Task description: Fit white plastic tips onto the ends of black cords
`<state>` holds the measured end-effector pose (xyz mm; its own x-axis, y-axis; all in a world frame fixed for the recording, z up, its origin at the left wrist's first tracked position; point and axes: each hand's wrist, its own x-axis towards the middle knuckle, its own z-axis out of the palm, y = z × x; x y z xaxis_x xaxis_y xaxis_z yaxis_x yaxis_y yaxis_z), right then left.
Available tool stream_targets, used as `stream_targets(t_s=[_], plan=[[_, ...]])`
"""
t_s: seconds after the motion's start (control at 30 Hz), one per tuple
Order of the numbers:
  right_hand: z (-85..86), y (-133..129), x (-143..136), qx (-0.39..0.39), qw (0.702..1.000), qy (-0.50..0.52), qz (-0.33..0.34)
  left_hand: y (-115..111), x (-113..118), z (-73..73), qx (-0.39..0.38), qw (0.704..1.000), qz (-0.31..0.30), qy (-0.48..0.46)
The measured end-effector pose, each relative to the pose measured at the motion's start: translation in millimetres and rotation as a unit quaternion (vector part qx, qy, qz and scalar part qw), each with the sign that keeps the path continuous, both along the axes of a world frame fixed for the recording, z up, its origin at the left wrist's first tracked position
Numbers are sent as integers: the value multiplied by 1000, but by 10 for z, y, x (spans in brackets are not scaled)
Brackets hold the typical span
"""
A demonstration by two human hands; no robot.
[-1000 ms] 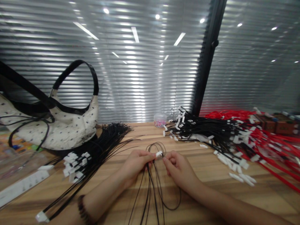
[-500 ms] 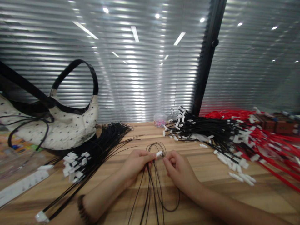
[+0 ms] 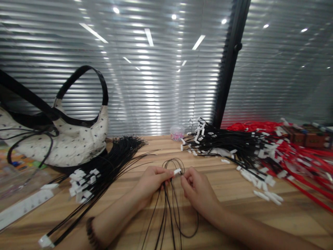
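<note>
My left hand (image 3: 155, 178) is closed on thin black cords (image 3: 165, 205) near the middle of the table, with a small white tag (image 3: 177, 171) at its fingertips. Several cords hang from the fingers toward the front edge, and thin loops curve up behind the tag. Just right of the tag, my right hand (image 3: 194, 184) has its thumb and forefinger pinched together at the cord loops; what lies between the fingertips is too small to make out. A dark beaded bracelet circles the left wrist.
Left, a patterned bag (image 3: 78, 146) stands behind a black cord bundle (image 3: 114, 163) with white tags. Black cords (image 3: 234, 140) and red straps (image 3: 304, 156) lie right. Behind are a small clear tub (image 3: 177, 133) and window blinds (image 3: 156, 86). A white strip (image 3: 26, 208) lies front left.
The view has shifted very slightly. Both hands stay in nearly the same place, and the cord loop beside my right hand has moved a little to the left.
</note>
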<state>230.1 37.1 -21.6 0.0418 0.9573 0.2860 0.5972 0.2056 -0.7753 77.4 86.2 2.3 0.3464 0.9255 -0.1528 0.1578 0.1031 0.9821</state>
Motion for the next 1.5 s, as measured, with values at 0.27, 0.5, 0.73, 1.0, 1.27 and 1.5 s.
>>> stream_targets(t_s=[0.27, 0.5, 0.73, 1.0, 1.27, 1.5], plan=[[28, 8, -5, 35, 999, -25, 2, 1, -1, 3, -5, 1000, -3, 6], [54, 9, 15, 151, 985, -8, 78, 6, -10, 7, -2, 1000, -22, 18], [54, -18, -2, 141, 987, -23, 69, -17, -5, 46, -6, 999, -37, 13], [43, -11, 0, 148, 986, -13, 75, -21, -11, 44, -9, 999, -41, 6], [-3, 97, 41, 96, 992, 70, 51, 15, -26, -37, 1, 998, 25, -49], [89, 201, 280, -194, 920, 204, 274, 59, -68, 0, 6, 985, 59, -163]])
